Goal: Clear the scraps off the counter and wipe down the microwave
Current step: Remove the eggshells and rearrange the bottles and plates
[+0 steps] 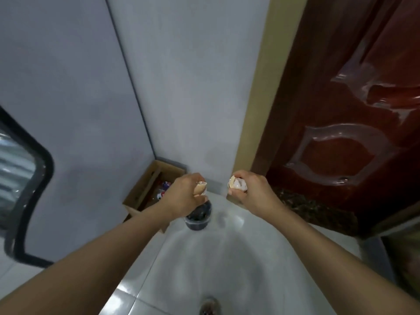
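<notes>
My left hand (185,195) is closed around tan eggshell pieces (201,188), held just above a small dark bin with a black liner (198,217) on the floor. My right hand (251,189) grips more broken eggshell (237,184), white inside, a little to the right of the bin. Both arms reach forward and down over the pale tiled floor. The microwave is not in view.
An open cardboard box (150,189) with small colourful items stands in the corner left of the bin. A dark red door (341,110) is at the right. A white appliance side with a black-framed window (27,178) is at the left. A floor drain (210,306) lies below.
</notes>
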`<state>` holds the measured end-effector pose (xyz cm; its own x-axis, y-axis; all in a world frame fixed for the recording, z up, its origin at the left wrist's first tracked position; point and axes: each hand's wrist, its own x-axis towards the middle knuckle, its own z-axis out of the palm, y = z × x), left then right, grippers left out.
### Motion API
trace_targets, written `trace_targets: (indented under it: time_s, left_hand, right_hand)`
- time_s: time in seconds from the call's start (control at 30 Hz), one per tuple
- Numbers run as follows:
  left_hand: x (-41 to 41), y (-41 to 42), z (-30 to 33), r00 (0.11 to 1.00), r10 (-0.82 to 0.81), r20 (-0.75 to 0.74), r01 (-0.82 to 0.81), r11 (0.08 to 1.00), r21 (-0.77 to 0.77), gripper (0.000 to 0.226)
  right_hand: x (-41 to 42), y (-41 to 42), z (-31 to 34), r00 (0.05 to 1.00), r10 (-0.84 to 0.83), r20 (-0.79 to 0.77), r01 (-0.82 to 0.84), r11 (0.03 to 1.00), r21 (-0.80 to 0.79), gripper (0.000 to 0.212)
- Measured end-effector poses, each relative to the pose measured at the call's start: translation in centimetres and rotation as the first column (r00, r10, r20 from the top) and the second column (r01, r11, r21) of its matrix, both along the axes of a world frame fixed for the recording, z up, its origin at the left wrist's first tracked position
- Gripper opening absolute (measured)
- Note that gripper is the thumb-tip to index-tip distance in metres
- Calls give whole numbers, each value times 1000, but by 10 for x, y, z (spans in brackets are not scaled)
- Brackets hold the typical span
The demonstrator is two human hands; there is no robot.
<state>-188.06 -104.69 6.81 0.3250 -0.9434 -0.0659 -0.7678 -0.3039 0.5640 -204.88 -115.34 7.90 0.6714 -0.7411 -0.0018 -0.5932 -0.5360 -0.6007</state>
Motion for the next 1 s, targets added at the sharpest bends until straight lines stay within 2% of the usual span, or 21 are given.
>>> trace_targets:
  time_s: [0.33,0.63,0.77,1.0]
  left_hand:
    - [46,-84,-38,972,233,-8,-232,972,38,28]
    - [63,-134,-66,891,452,-25,-450,890,72,33]
    - [62,-159,-86,818,574,-44,-567,816,109,36]
    - [49,-203,-135,625,777,-80,-766,629,132,38]
  right_hand:
    - [75,-110,-41,974,227,6,-227,974,13,30]
    - [130,-183,-79,886,463,15,-462,882,94,35]
    - [150,-217,-103,828,559,35,-558,820,126,35]
    - [180,-278,-160,687,727,25,-720,675,160,34]
